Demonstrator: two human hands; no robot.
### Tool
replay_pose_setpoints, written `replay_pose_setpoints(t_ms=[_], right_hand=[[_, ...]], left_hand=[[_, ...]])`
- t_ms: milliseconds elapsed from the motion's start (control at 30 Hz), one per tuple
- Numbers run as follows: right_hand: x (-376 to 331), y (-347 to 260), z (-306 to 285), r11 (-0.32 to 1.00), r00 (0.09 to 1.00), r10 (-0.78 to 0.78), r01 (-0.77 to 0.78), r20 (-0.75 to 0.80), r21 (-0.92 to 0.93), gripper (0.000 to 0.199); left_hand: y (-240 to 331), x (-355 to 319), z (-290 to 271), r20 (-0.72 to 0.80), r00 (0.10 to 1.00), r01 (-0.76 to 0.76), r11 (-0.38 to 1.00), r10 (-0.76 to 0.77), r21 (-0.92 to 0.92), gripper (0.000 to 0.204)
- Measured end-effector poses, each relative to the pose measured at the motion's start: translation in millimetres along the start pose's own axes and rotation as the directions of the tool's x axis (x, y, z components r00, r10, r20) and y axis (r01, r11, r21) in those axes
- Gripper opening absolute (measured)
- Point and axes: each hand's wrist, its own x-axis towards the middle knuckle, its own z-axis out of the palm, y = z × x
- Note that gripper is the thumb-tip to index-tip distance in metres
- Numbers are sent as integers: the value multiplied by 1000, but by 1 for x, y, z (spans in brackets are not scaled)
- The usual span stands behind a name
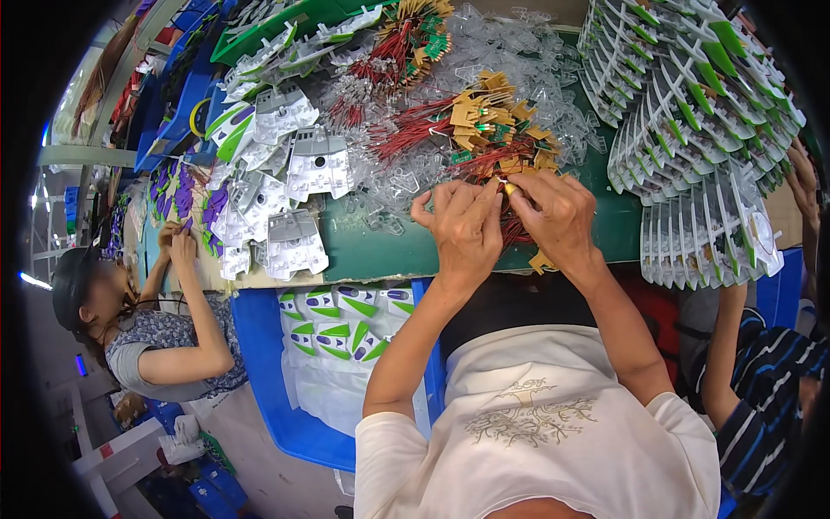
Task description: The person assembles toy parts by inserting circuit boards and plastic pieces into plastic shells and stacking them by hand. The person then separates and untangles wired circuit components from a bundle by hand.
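Note:
My left hand (469, 227) and my right hand (555, 214) meet over the near edge of the table, fingertips pinched close together. A small yellow piece (510, 188) shows at my right fingertips, with a whitish bit beside it. What my left fingers grip is mostly hidden. Just beyond my hands lies a heap of red wires (415, 125) joined to small orange-yellow boards (480, 112). More red wires and an orange piece (541, 262) lie under my right hand. Clear plastic parts (393, 186) are scattered around the heap.
White and grey molded housings (320, 164) pile up on the left. Tall rows of grey-and-green parts (705, 221) rise at the right. A blue bin (268, 381) below the table holds white-green pieces (333, 329). Co-workers sit left (173, 337) and right (761, 381).

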Motion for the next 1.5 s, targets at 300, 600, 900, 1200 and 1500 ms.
replay_pose_setpoints(t_ms=[300, 600, 900, 1200, 1500], right_hand=[[7, 1, -8, 956, 987, 116, -141, 113, 256, 11], [14, 12, -11, 859, 904, 272, -383, 330, 340, 16], [27, 16, -5, 950, 937, 205, -260, 283, 173, 29], [14, 14, -14, 919, 963, 161, -226, 217, 322, 22], [10, 7, -12, 958, 956, 237, -259, 172, 120, 17]], left_hand=[[-4, 4, -1, -4, 988, 152, 980, -153, -133, 15], [-8, 1, 8, -93, 982, -141, 961, 167, 239, 16], [-5, 0, 7, -43, 980, -174, 947, 192, 269, 13], [-2, 8, 3, -13, 999, -43, 992, 44, 119, 14], [-5, 7, 7, 21, 1000, -12, 1000, 12, 19, 13]])
